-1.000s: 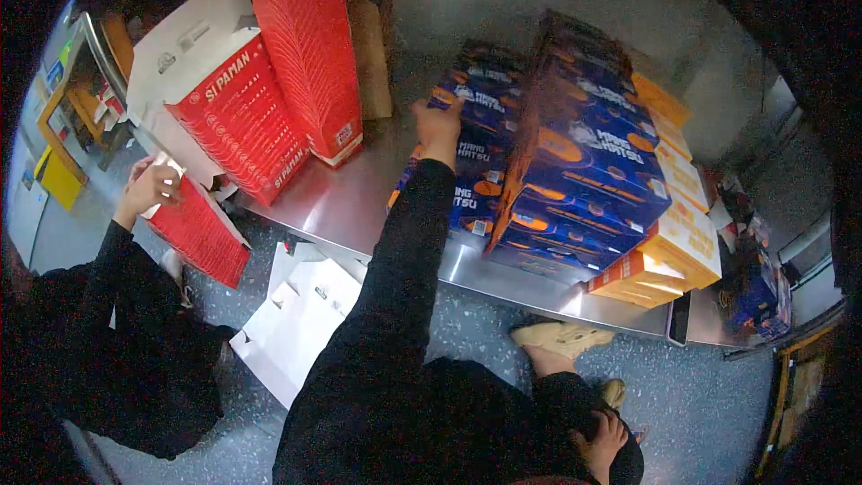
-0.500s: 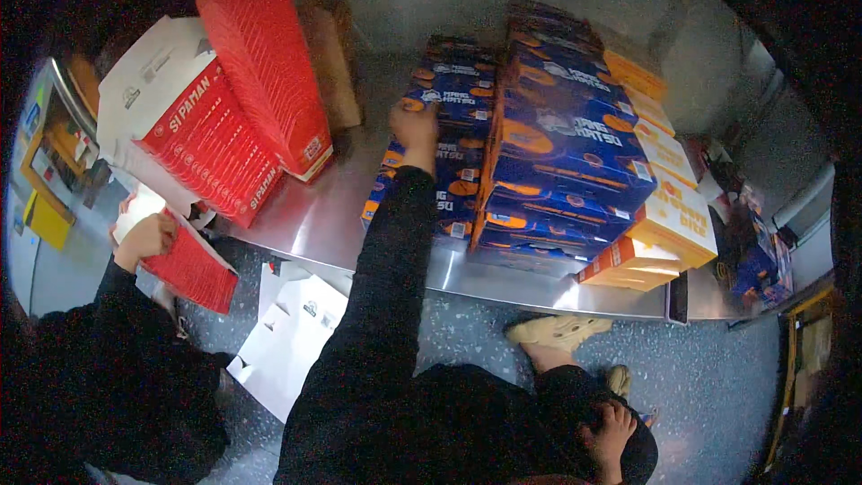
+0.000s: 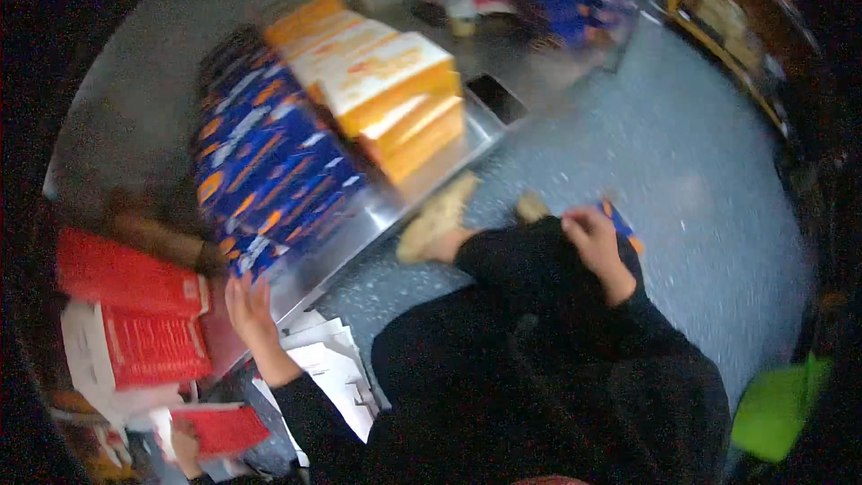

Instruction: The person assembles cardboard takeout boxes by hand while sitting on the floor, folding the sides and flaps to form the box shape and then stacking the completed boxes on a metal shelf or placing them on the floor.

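A: Head view: where is the left hand (image 3: 247,305)?
B: Fingers spread, at the near end of the blue boxes (image 3: 269,171) stacked on the steel table (image 3: 431,175).

A: And the right hand (image 3: 593,238)?
B: To the right, over the floor (image 3: 700,171), closed on a small blue packet (image 3: 620,220).

A: Anything else?
B: Orange boxes (image 3: 386,94) lie beyond the blue ones, red boxes (image 3: 135,305) on the left, and white sheets (image 3: 328,373) on the floor.
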Motion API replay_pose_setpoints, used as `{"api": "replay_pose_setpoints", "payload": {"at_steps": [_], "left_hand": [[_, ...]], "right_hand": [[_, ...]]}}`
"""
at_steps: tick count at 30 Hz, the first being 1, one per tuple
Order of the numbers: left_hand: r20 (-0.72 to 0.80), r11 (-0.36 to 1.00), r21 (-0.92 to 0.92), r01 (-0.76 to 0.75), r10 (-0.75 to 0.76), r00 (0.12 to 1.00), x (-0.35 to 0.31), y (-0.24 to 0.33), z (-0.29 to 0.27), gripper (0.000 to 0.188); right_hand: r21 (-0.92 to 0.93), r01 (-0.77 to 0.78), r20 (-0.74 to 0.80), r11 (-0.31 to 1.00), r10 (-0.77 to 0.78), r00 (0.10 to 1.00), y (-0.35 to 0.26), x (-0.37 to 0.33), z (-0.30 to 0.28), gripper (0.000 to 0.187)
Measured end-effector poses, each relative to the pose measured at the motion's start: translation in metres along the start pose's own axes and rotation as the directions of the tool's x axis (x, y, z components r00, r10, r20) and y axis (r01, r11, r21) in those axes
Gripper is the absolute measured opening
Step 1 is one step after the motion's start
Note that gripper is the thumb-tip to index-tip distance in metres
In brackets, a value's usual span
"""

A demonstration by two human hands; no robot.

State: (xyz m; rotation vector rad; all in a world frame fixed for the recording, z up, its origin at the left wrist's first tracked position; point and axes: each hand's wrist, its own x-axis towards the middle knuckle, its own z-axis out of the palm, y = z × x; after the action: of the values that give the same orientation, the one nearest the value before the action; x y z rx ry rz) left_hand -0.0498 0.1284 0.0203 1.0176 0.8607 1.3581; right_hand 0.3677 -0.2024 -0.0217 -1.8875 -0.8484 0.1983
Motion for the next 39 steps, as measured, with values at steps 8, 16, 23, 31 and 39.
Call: {"api": "replay_pose_setpoints", "payload": {"at_steps": [8,16,23,31,39], "left_hand": [[0.231,0.854,0.014,0.520,-0.509,0.830,-0.200,-0.075,0.066,0.049],[0.497,0.765,0.310,0.564,-0.636,0.590,-0.241,-0.077,0.157,0.035],[0.602,0.780,0.385,0.493,-0.617,0.507,-0.247,-0.078,0.207,0.032],[0.671,0.822,0.337,0.458,-0.551,0.496,-0.249,-0.079,0.232,0.034],[0.530,0.735,0.480,0.479,-0.678,0.509,-0.266,-0.091,0.180,0.039]], "right_hand": [[-0.619,-0.242,-0.288,0.747,0.070,0.955,0.111,0.015,-0.130,0.041],[-0.174,-0.651,-0.095,0.739,0.645,0.758,0.261,-0.053,-0.124,0.046],[0.349,-0.525,-0.390,0.776,0.630,0.671,0.302,-0.041,-0.127,0.033],[-0.078,-0.781,-0.028,0.619,0.782,0.623,0.225,0.018,-0.087,0.047],[-0.578,-0.282,-0.063,0.765,0.303,0.951,0.267,0.035,-0.059,0.027]]}}
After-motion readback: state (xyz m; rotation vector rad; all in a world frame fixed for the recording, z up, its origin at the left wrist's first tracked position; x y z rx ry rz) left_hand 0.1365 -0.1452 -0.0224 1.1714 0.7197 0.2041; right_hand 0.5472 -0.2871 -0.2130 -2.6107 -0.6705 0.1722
